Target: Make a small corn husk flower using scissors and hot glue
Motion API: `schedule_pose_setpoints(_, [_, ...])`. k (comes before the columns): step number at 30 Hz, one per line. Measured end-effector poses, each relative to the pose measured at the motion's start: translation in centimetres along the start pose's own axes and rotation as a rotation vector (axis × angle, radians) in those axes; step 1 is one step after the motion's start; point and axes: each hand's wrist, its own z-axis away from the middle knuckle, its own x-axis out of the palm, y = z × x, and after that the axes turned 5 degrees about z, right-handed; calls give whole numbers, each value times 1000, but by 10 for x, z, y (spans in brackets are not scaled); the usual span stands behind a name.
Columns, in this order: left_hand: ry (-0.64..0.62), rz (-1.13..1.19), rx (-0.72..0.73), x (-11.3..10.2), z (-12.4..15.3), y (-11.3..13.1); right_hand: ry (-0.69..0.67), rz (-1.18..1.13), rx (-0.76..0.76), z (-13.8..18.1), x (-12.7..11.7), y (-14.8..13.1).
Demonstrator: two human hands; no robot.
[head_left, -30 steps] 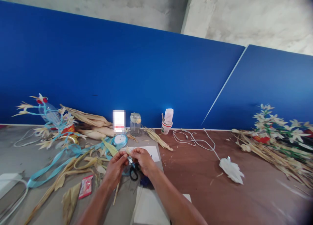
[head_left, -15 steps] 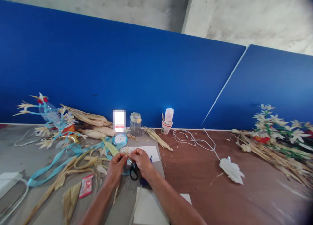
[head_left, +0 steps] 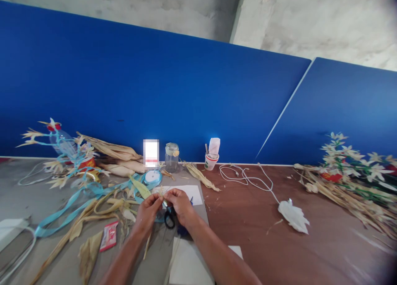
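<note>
My left hand and my right hand meet over the table, fingertips pinched close together. Between them is a small pale piece of corn husk, its lower part covered by the fingers. Just below the hands lie scissors with black handles, partly hidden. A sheet of white paper is behind the right hand. Left of the hands spread dried corn husks and a light blue ribbon. Beyond the fingers sits a ribbon spool.
A glass jar and a paper cup stand by the blue partition. A white cable and a crumpled white wrapper lie right. Husk flowers stand far right; a red packet lies left.
Both hands stay nearly in place, with only a slight shift of the fingers around the husk piece. Nothing else on the table has visibly moved.
</note>
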Motion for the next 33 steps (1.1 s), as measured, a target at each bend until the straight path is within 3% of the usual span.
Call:
schedule_pose_setpoints(9, [-105,97,-72,6,7,9,-17,-61,42,-2,-1,3])
schedule_pose_setpoints(19, [-105,246,-80,7,9,15,1,-61,42,-1,-2,0])
schedule_pose_setpoints(25, [-47,172,-89,10,10,16,20,-65,3,-4,-3,3])
schedule_pose_setpoints(33, [-103,63,-18,10,7,5,34,-245,45,-6,0,8])
